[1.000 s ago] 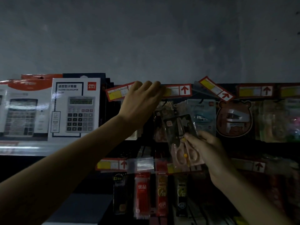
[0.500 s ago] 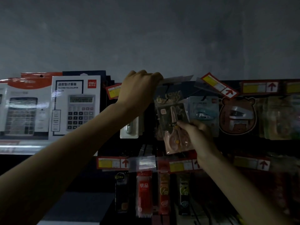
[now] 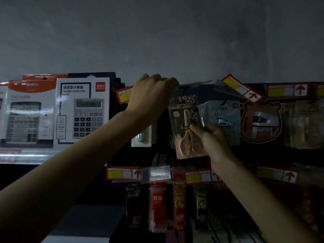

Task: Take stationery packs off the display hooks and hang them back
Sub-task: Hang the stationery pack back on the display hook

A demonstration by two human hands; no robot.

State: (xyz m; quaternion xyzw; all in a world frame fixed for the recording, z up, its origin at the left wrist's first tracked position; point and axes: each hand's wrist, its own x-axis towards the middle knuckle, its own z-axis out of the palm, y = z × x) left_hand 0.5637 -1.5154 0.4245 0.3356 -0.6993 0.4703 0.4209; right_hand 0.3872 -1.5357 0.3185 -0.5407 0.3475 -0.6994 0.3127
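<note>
A pack of pink scissors [image 3: 186, 127] on a dark card is raised in front of the top row of hooks, its top edge just under the lifted price tag flap [image 3: 192, 83]. My right hand [image 3: 210, 139] pinches the pack at its right side, thumb on the front. My left hand [image 3: 150, 95] reaches up to the hook's front end, its curled fingers holding the price tag flap tipped up to a flat angle. Whether the pack's hole is on the hook is hidden in the dark.
A blue stapler pack [image 3: 223, 120] and a bear-shaped pack [image 3: 261, 121] hang to the right. A small white blister pack [image 3: 142, 137] hangs under my left wrist. Boxed calculators [image 3: 82, 111] stand on the shelf at left. Pen refill packs [image 3: 157, 206] hang in the lower row.
My left hand has lifted the price tag flap from hanging down to tipped up. My right hand has raised the scissors pack up towards the hook.
</note>
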